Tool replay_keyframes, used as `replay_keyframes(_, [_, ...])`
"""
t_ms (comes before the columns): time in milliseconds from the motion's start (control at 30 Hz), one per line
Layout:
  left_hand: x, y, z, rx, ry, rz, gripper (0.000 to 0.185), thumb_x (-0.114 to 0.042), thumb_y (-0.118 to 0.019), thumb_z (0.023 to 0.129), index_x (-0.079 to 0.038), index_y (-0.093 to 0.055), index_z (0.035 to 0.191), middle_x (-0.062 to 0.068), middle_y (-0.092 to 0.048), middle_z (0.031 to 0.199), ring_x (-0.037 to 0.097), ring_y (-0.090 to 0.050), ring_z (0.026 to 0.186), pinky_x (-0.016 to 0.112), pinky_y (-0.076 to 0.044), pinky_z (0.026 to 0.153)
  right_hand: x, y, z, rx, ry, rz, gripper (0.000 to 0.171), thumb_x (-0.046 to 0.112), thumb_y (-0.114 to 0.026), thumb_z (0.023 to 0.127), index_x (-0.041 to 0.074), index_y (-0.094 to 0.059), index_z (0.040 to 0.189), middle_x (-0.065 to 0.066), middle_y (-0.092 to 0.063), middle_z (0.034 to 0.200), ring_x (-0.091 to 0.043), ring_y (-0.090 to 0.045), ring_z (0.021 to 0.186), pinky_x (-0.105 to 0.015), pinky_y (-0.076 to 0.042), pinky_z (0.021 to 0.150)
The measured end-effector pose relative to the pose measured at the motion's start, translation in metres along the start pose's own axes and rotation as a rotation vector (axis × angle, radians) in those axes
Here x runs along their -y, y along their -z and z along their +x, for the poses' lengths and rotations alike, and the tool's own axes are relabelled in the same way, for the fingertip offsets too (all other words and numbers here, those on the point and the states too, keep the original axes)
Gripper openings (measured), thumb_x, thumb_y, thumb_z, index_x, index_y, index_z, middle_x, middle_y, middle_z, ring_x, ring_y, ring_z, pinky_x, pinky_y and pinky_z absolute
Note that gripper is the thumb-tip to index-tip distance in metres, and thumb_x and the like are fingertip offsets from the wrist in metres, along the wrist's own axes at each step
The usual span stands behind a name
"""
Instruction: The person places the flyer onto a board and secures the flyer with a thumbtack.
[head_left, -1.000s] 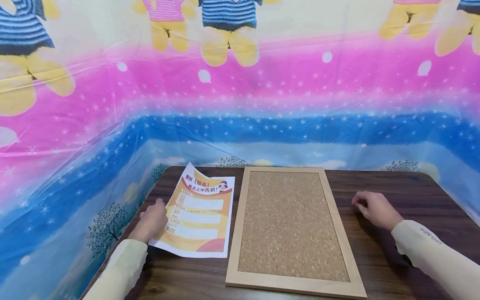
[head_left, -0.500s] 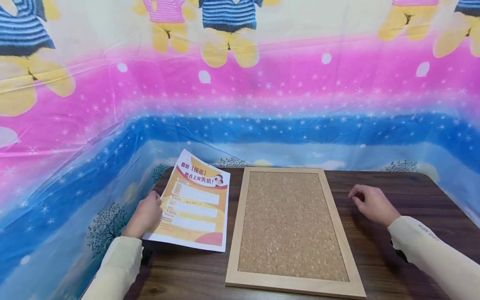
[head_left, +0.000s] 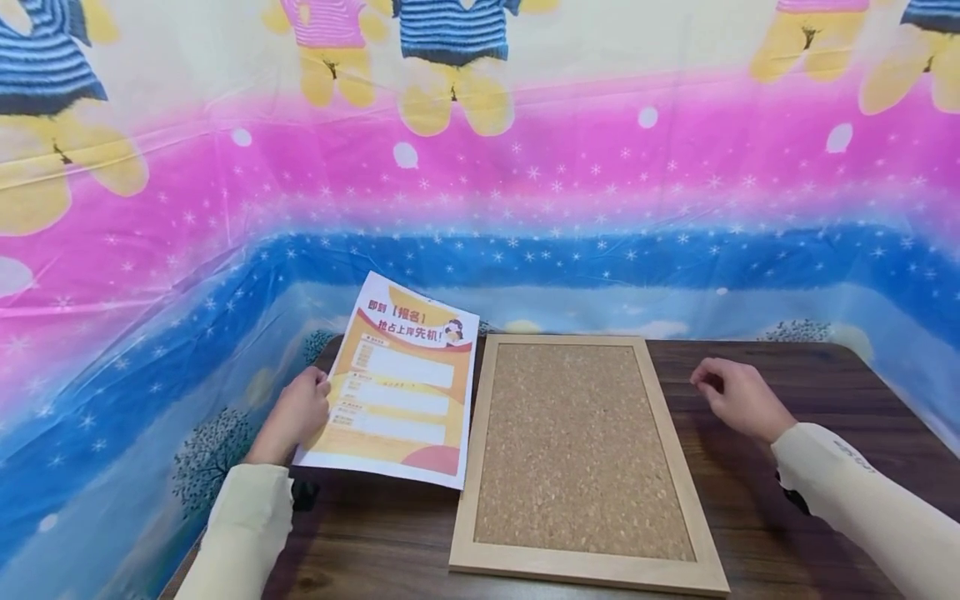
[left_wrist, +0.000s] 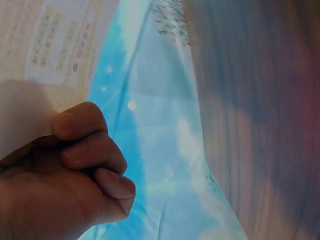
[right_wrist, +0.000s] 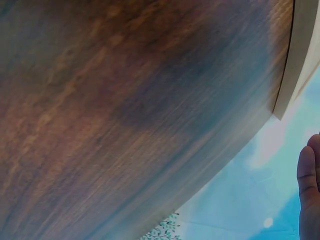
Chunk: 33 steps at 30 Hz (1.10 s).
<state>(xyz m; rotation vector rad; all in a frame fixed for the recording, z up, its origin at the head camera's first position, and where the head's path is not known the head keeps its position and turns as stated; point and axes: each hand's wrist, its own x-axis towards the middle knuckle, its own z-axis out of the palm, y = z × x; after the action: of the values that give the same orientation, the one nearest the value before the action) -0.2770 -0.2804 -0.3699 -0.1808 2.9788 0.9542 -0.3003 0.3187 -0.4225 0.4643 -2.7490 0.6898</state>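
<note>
Orange-yellow flyer (head_left: 401, 392), speckled tan cork board (head_left: 581, 450), seemingly dark woodgrain table (head_left: 750, 517)

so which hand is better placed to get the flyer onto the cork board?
Left, probably. The left hand already grips the flyer by its left edge, lifted beside the cork board. The right hand is over the table beyond the board, holding nothing.

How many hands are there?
2. The left hand pinches the left edge of the paper flyer, lifted beside the cork board. The right hand is over the wooden table, right of the board, holding nothing.
</note>
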Motion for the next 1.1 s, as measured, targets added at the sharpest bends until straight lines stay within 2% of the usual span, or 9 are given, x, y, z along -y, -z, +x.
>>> replay_keyframes(167, [-0.019, -0.016, 0.004, -0.011, -0.029, -0.014, 0.019, -0.01, -0.031, 0.103, 0.004, -0.044, 0.108, 0.018, -0.05, 0.09, 0.028, -0.05, 0.077, 0.037, -0.038, 0.066, 0.005, 0.001, 0.0, 0.001, 0.017, 0.009, 0.014, -0.003, -0.056, 0.09, 0.009, -0.062, 0.095, -0.01, -0.062, 0.089, -0.018, -0.051, 0.065, -0.035, -0.043, 0.057])
replay_keyframes(367, [-0.037, -0.038, 0.009, 0.029, -0.05, -0.039, 0.019, -0.011, -0.03, 0.103, 0.002, -0.045, 0.105, 0.016, -0.051, 0.088, 0.026, -0.05, 0.075, 0.036, -0.038, 0.066, 0.007, 0.001, 0.002, -0.004, 0.043, 0.013, 0.015, -0.002, -0.056, 0.09, 0.01, -0.062, 0.096, -0.01, -0.063, 0.09, -0.017, -0.052, 0.067, -0.036, -0.044, 0.059])
replay_keyframes(833, [-0.081, -0.094, 0.011, 0.052, -0.142, -0.048, 0.015, -0.01, -0.038, 0.101, 0.0, -0.048, 0.096, 0.011, -0.049, 0.078, 0.023, -0.049, 0.069, 0.033, -0.039, 0.062, 0.003, 0.0, 0.0, 0.005, 0.011, 0.01, 0.014, -0.003, -0.056, 0.09, 0.01, -0.062, 0.095, -0.011, -0.063, 0.09, -0.018, -0.051, 0.065, -0.035, -0.043, 0.057])
replay_keyframes(1100, [-0.106, -0.122, 0.005, 0.128, -0.136, -0.097, 0.018, -0.014, -0.037, 0.102, 0.0, -0.049, 0.102, 0.01, -0.051, 0.08, 0.02, -0.051, 0.068, 0.03, -0.04, 0.057, 0.001, 0.002, -0.001, -0.003, 0.02, 0.001, 0.014, -0.003, -0.057, 0.089, 0.01, -0.062, 0.094, -0.011, -0.063, 0.09, -0.017, -0.052, 0.067, -0.035, -0.044, 0.059])
